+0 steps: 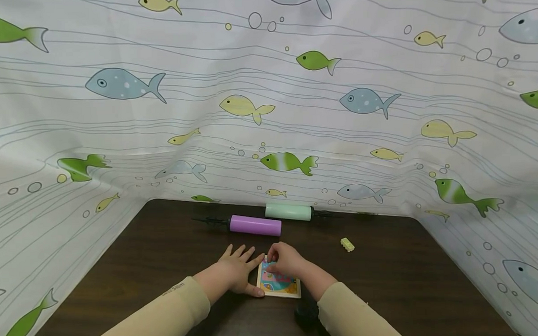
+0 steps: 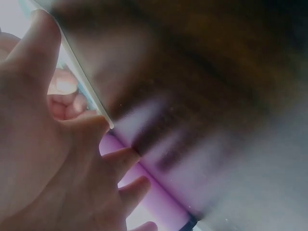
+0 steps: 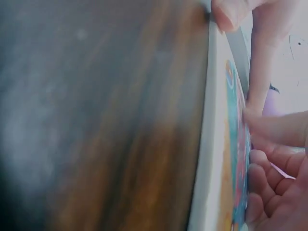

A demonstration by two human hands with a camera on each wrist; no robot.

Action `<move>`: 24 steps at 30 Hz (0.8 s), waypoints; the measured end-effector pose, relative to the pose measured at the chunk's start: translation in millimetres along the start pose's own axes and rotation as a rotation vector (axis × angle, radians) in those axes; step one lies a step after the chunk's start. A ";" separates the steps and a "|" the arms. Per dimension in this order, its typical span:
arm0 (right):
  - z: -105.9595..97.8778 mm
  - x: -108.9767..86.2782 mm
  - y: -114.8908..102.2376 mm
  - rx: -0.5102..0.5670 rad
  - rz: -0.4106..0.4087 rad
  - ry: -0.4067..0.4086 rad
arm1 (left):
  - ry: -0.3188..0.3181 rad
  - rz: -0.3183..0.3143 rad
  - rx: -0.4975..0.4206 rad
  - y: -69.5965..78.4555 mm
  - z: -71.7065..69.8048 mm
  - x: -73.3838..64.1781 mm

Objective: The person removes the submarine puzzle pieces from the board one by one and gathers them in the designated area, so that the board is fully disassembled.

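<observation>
A small picture board [image 1: 278,286] with a pale raised frame and a bright printed picture lies flat on the dark table. My left hand [image 1: 232,272] rests palm down at its left side with fingers spread. Its thumb touches the near left corner and its index fingertip the far left one; in the left wrist view the hand [image 2: 62,144] spans that edge. My right hand [image 1: 286,261] is over the picture with bent fingers. In the right wrist view its thumb [image 3: 276,127] and curled fingertips meet the picture surface; I cannot tell whether they pinch a piece.
Behind the hands lies a purple hand pump [image 1: 255,226] with a black end. A mint green hand pump [image 1: 288,212] lies beyond it, near the back edge. To the right is a pale yellow toy brick [image 1: 347,245]. A fish-printed curtain [image 1: 215,155] surrounds the table [image 1: 388,282].
</observation>
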State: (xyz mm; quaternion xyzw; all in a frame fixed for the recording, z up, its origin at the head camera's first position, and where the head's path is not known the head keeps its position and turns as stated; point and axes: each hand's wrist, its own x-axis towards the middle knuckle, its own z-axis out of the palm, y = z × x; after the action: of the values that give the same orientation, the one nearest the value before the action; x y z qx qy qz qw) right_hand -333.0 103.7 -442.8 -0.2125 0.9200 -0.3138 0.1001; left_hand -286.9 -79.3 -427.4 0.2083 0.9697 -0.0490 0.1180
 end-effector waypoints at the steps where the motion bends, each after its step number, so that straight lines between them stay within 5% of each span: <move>1: 0.1 -1.1 -0.5 0.000 -0.003 -0.001 | 0.001 0.000 -0.004 0.2 -0.4 0.1; 24: 6.5 0.7 3.3 0.028 -0.007 0.008 | 0.008 -0.011 -0.029 0.3 3.9 3.6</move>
State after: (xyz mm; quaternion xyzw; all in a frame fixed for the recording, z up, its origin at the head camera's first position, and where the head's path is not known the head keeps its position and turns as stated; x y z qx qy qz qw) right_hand -332.6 102.2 -450.0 -0.2128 0.9152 -0.3279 0.0982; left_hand -289.1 -78.3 -432.1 0.2015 0.9719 -0.0347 0.1170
